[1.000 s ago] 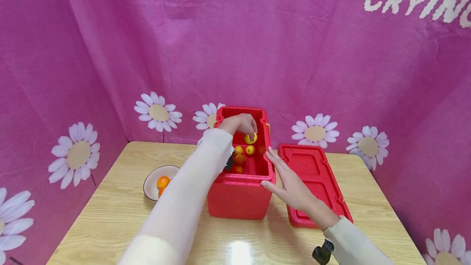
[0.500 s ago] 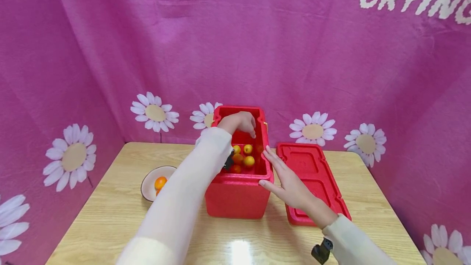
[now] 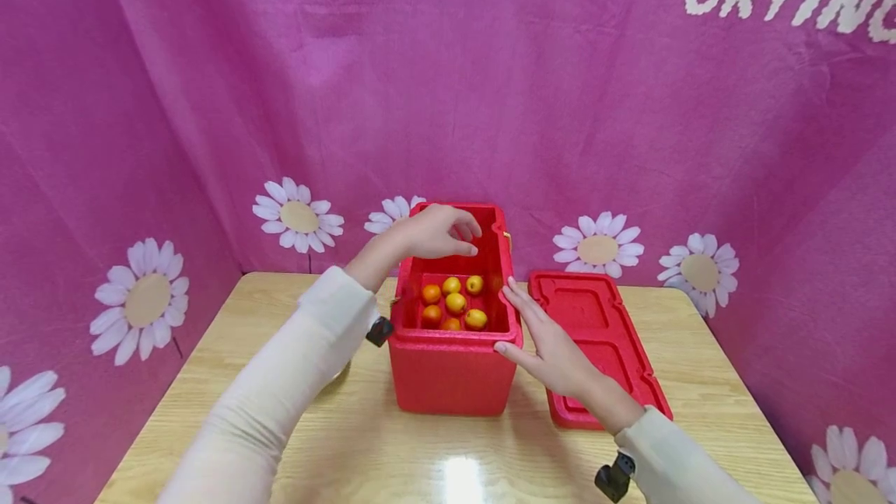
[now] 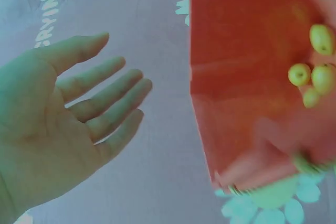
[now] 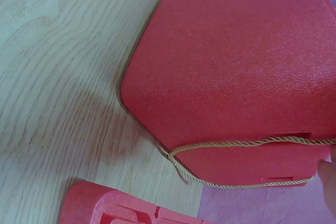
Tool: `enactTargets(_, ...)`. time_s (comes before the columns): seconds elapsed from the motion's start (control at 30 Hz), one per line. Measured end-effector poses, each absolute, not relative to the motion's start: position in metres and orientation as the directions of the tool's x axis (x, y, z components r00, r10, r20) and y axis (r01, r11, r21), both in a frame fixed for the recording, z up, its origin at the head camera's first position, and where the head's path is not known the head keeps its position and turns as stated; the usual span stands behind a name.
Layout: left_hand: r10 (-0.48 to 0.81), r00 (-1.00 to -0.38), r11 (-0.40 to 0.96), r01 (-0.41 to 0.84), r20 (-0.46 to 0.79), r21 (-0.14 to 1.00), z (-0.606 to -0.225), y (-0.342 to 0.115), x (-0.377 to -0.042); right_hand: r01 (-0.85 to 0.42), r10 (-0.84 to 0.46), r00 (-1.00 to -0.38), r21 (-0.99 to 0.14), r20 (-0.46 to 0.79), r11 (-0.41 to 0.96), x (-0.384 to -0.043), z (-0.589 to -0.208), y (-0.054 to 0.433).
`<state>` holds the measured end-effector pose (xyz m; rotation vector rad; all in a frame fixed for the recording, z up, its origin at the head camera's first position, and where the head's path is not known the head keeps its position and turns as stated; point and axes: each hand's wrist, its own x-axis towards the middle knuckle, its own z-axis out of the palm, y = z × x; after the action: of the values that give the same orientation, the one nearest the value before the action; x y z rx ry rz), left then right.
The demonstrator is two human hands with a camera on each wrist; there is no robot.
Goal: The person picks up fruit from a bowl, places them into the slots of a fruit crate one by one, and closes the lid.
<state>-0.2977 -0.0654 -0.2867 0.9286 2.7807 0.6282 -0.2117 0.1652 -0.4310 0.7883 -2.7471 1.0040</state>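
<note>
A deep red foam box (image 3: 451, 383) stands uncovered on the table, with several yellow lemons (image 3: 476, 320) and oranges (image 3: 431, 294) on its floor. Over the far half of the box hovers my left hand (image 3: 442, 233), holding nothing; in the left wrist view its fingers (image 4: 118, 98) are spread and relaxed, apart from the wall. My right hand (image 3: 553, 352) rests on the right rim near the front corner, fingers straight along the edge and thumb at the front. The right wrist view shows the box's side wall (image 5: 236, 66) with a gold cord (image 5: 241, 144).
The red lid (image 3: 584, 309) lies on the wooden table (image 3: 294, 457) just right of the box. A bowl (image 3: 341, 373) is left of it, mostly hidden behind my left sleeve. A pink curtain (image 3: 448, 99) with daisies hangs close behind and along both sides.
My left hand held a lemon inside the box, let it go there, then rose and drew left with its fingers loosened. The right hand stayed on the rim.
</note>
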Motion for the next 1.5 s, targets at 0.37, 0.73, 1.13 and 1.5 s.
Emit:
enactTargets(0.37,0.515,-0.829,0.606,0.533,0.219,0.591,-0.334,-0.148,-0.255,-0.522,-0.435,-0.851,-0.560,0.294,0.643,-0.210,-0.432,0.164)
enactTargets(0.73,0.335,-0.917,0.652,0.391,0.216,0.649,-0.396,-0.210,-0.234,-0.510,-0.431,-0.858,-0.564,0.279,0.650,-0.212,-0.429,0.166)
enactTargets(1.13,0.247,-0.958,0.741,0.285,0.148,0.608,-0.446,-0.250,-0.218,-0.502,-0.441,-0.862,-0.555,0.252,0.663,-0.212,-0.426,0.166)
enactTargets(1.5,0.253,-0.966,0.805,0.242,0.055,0.541,-0.479,-0.265,-0.213,-0.500,-0.457,-0.864,-0.467,0.212,0.729,-0.209,-0.415,0.166)
